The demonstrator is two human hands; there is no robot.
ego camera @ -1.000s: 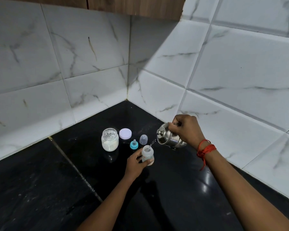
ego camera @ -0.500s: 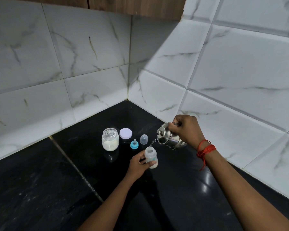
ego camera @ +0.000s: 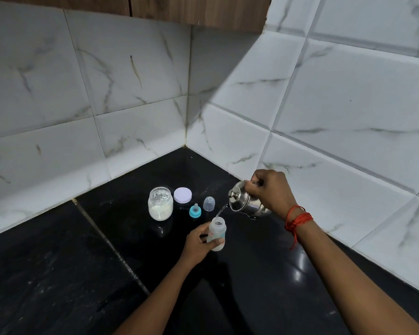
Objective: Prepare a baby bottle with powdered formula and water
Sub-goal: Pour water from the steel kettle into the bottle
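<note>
Bottle (ego camera: 217, 234) near-upright, mouth up beneath kettle (ego camera: 246, 204)

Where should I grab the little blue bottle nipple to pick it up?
Probably by its blue screw ring, coming from above. It stands upright, teat tip up, so the ring's sides are free. Pinch front to back, since the clear cap stands close on its right.

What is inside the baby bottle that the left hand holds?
A thin stream of water from the steel kettle falls into the open baby bottle. Something whitish shows at its bottom. The left hand covers part of its wall, so the level cannot be told.
</note>
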